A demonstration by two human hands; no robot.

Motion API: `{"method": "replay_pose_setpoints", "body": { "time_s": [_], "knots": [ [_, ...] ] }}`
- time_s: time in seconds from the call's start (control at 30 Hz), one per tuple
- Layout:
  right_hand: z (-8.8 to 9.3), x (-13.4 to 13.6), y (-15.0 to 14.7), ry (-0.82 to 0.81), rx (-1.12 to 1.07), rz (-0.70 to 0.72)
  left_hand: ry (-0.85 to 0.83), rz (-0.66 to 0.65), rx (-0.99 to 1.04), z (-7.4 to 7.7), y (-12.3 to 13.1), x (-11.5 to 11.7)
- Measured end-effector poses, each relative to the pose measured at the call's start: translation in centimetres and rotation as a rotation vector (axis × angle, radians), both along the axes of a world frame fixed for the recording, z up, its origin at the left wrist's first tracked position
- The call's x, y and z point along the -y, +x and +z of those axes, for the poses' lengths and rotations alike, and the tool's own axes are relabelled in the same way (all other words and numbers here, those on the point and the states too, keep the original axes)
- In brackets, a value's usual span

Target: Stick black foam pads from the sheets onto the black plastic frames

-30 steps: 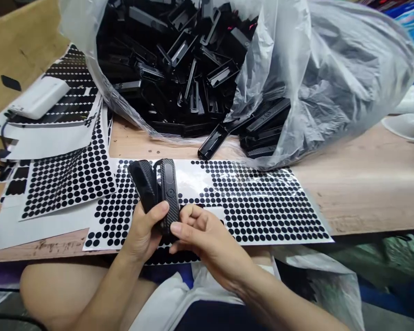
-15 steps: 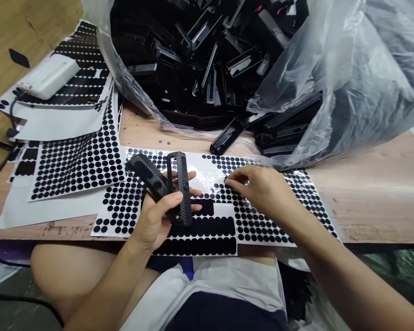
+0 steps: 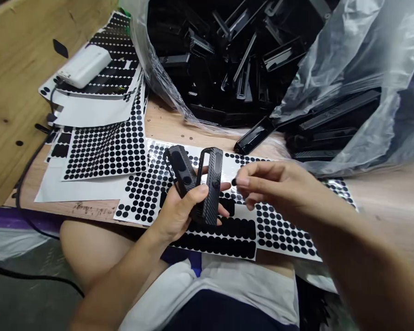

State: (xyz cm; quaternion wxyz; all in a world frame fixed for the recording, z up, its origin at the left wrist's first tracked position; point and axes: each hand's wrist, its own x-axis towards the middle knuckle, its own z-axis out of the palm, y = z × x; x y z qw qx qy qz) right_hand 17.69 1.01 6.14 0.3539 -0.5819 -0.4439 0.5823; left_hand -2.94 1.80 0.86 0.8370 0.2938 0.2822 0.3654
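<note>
My left hand (image 3: 179, 207) is closed around two black plastic frame-like parts, fanned apart. One is a carbon-patterned part (image 3: 214, 184) with a long slot; the other black part (image 3: 182, 168) lies tilted beside it, dark oval and round patches on its face. To their right, my right hand (image 3: 269, 181) pinches a small black round sticker (image 3: 233, 182) between thumb and forefinger, apart from the parts. Below both hands lies a white sheet of black dot stickers (image 3: 279, 230), with a smaller sheet of joined black dots (image 3: 224, 239) on top.
A clear plastic bag (image 3: 359, 59) full of black plastic parts (image 3: 241, 69) stands open at the back. One loose black part (image 3: 255, 135) lies at its mouth. More sticker sheets (image 3: 106, 147) are piled at left, under a white power-bank-like box (image 3: 84, 66) with a black cable (image 3: 29, 170).
My right hand has lifted off the sticker sheet with a black dot and come nearer the held parts. My left hand has turned the parts slightly. The whole view has shifted.
</note>
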Motion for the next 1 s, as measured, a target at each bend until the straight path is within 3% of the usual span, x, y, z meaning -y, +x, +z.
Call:
{"method": "replay_pose_setpoints", "body": {
  "time_s": [0.17,0.47,1.0],
  "knots": [
    [0.6,-0.2,-2.5,-0.013,-0.027,0.024,0.019,-0.024,0.007,-0.1,-0.1,0.1],
    [0.9,-0.4,-2.7,0.021,0.012,0.047,0.021,-0.007,0.004,-0.2,-0.2,0.1],
    [1.4,0.0,-2.9,0.236,0.327,0.066,0.016,-0.024,-0.004,-0.5,-0.3,0.1]
  ]
}}
